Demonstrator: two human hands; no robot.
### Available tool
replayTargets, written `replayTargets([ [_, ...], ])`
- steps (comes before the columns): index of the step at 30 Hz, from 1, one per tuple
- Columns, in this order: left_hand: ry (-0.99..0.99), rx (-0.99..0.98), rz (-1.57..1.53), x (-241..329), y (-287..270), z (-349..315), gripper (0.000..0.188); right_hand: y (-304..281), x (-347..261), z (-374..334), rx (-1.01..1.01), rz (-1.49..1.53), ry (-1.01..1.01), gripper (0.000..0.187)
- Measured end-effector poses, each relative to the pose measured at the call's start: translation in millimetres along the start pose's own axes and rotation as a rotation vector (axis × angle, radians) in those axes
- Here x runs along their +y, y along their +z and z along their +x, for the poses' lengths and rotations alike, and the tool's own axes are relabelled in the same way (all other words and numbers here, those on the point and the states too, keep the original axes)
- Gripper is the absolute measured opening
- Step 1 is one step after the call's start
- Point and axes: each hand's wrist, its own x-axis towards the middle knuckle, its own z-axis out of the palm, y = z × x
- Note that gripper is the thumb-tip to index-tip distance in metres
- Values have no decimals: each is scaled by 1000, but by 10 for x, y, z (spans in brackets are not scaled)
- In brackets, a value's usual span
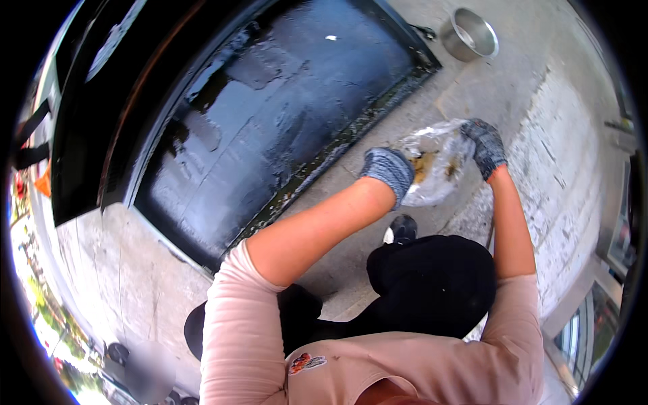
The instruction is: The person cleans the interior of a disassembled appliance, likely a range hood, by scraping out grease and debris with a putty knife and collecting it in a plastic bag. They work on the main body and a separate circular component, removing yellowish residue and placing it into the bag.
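Observation:
A clear, crumpled plastic bag (440, 189) is stretched between my two gloved hands above the ground, with brownish matter showing inside it. My left hand (389, 173), in a grey knit glove, is closed on the bag's left side, its fingertips mostly hidden by the back of the glove. At the upper right of the bag, my right hand (484, 143), in a matching glove, pinches its edge. Just left of my left hand lies a large dark panel or shallow tray (290, 101), wet and shiny, with grime along its raised rim.
A round steel pot (468, 35) stands on the concrete floor (378, 145) beyond the panel's far right corner. Tall black panels (101, 135) rise on the left. My shoe (403, 230) is below the bag. A pale, rough concrete strip (550, 175) runs along the right.

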Motion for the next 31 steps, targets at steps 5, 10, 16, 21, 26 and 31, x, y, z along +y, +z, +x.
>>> replayTargets([
  [5,-109,299,-170,-107,-389,-423,16,86,37,162,97,21,-57,20],
  [10,21,463,-144,-237,-192,-570,15,72,226,505,148,140,-37,16],
  [16,-169,328,-426,-854,-377,-1078,39,-245,714,688,182,306,-12,16],
  [21,-637,256,-1197,-2119,88,-2282,55,-358,829,717,116,-54,-160,22],
  [26,-1097,424,-1198,-2850,660,-3602,76,-29,535,549,210,1,42,33],
  [31,-1185,385,-1177,-3632,1611,-4446,80,122,586,546,194,421,170,39],
])
